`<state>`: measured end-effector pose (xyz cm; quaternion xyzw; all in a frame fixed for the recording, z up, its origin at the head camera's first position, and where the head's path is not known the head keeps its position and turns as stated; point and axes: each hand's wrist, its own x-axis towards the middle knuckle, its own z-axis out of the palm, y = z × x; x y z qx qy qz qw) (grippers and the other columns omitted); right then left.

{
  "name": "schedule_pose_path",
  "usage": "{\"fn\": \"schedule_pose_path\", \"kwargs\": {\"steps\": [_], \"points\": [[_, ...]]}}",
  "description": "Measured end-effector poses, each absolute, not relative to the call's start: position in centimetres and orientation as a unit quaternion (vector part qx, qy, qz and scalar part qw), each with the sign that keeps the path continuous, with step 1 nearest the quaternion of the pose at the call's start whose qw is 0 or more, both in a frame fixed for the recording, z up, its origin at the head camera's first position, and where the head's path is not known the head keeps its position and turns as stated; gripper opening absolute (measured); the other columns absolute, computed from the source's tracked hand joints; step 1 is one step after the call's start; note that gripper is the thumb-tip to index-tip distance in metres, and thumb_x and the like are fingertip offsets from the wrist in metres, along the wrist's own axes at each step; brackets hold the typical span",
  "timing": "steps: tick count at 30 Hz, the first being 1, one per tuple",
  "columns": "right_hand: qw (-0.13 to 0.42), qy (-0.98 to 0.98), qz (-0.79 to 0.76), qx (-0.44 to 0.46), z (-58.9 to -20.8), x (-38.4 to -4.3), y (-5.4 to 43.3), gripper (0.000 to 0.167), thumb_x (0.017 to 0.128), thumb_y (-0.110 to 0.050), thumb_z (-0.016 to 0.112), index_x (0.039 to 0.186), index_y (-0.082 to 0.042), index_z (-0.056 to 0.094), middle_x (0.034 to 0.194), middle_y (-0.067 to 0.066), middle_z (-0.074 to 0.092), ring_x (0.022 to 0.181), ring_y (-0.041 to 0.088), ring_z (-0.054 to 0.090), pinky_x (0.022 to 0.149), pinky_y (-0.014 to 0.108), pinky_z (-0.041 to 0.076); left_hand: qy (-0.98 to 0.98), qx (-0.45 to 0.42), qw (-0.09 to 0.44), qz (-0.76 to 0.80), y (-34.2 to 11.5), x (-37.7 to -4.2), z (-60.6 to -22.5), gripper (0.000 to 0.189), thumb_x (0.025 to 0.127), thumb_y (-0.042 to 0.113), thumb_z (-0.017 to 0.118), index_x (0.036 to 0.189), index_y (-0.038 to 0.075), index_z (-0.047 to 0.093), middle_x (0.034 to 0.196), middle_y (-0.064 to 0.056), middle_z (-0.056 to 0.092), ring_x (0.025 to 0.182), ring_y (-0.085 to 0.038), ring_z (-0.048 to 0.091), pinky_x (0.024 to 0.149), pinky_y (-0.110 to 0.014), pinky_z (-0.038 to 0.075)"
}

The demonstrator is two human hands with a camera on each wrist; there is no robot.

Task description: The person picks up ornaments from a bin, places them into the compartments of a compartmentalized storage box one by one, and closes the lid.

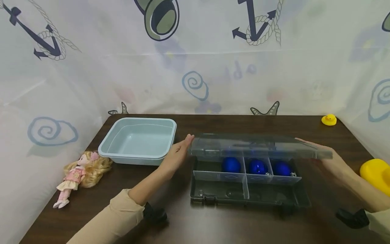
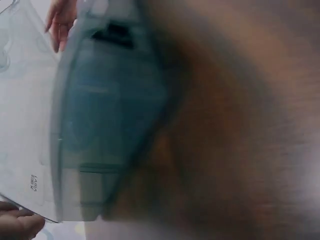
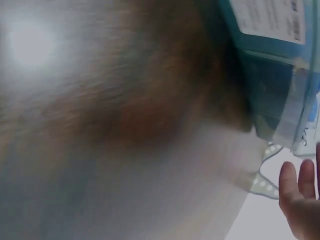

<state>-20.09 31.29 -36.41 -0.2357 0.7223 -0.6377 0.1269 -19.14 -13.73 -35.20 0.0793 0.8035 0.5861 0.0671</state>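
A clear-grey plastic organizer box [image 1: 219, 189] stands on the table with its see-through lid [image 1: 243, 144] partly raised over it. Three blue ball ornaments [image 1: 231, 165] sit in its far compartments; its front compartments show bare floors. My left hand [image 1: 175, 154] has its fingers extended against the lid's left end. Beyond the lid's right end is my right hand [image 1: 332, 161], its fingers partly seen through the plastic. In the right wrist view, that right hand [image 3: 302, 200] has straight fingers near the box's edge. The left wrist view shows left fingers [image 2: 22, 222] at a lid corner.
A light-blue basin [image 1: 137, 140] stands left of the box. Beside it lies a blond doll [image 1: 76, 174] in a pink top. A small yellow duck [image 1: 329, 119] sits at the far right corner, and a larger yellow object [image 1: 374, 174] is at the right edge.
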Motion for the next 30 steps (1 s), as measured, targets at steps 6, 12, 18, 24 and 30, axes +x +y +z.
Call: {"fn": "schedule_pose_path", "kwargs": {"steps": [6, 12, 18, 24, 30], "points": [[0.126, 0.86, -0.445, -0.217, -36.8, -18.9, 31.8, 0.047, 0.105, -0.019, 0.024, 0.152, -0.016, 0.017, 0.15, -0.022, 0.019, 0.12, -0.025, 0.023, 0.098, 0.007, 0.029, 0.828, 0.18, 0.158, 0.507, -15.1, -17.5, -36.3, 0.099, 0.085, 0.07, 0.044, 0.151, 0.005, 0.008, 0.158, -0.011, 0.007, 0.144, -0.029, 0.011, 0.114, -0.05, 0.017], [0.138, 0.877, -0.42, -0.191, -37.7, -18.0, 31.5, 0.057, 0.103, -0.016, 0.036, 0.152, -0.026, 0.011, 0.154, -0.016, 0.01, 0.118, -0.025, 0.019, 0.105, 0.059, 0.028, 0.826, 0.194, 0.212, 0.485, -15.3, -16.4, -37.4, 0.121, 0.071, 0.064, 0.069, 0.151, 0.016, -0.008, 0.158, -0.003, -0.01, 0.145, -0.025, -0.004, 0.114, -0.055, 0.01], [0.137, 0.874, -0.429, -0.181, -38.3, -17.4, 31.5, 0.059, 0.102, -0.014, 0.038, 0.152, -0.027, 0.009, 0.156, -0.014, 0.007, 0.119, -0.024, 0.018, 0.099, 0.067, 0.024, 0.822, 0.188, 0.227, 0.488, -14.7, -15.8, -37.9, 0.13, 0.068, 0.043, 0.083, 0.149, 0.02, -0.016, 0.157, 0.001, -0.017, 0.144, -0.022, -0.008, 0.114, -0.055, 0.009], [0.131, 0.858, -0.461, -0.186, -38.5, -17.0, 31.4, 0.06, 0.101, -0.012, 0.04, 0.152, -0.024, 0.011, 0.155, -0.018, 0.005, 0.122, -0.023, 0.014, 0.092, 0.078, 0.009, 0.825, 0.192, 0.217, 0.485, -14.5, -15.7, -38.4, 0.131, 0.067, 0.042, 0.084, 0.149, 0.023, -0.017, 0.157, 0.001, -0.016, 0.144, -0.022, -0.006, 0.114, -0.054, 0.01], [0.133, 0.868, -0.442, -0.182, -38.5, -16.9, 30.9, 0.062, 0.101, -0.015, 0.043, 0.152, -0.027, 0.01, 0.152, -0.022, 0.008, 0.136, -0.009, 0.008, 0.094, 0.077, 0.011, 0.832, 0.174, 0.212, 0.483, -14.8, -15.2, -38.6, 0.129, 0.068, 0.041, 0.083, 0.15, 0.022, -0.015, 0.157, 0.001, -0.013, 0.145, -0.025, -0.001, 0.113, -0.054, 0.015]]}}
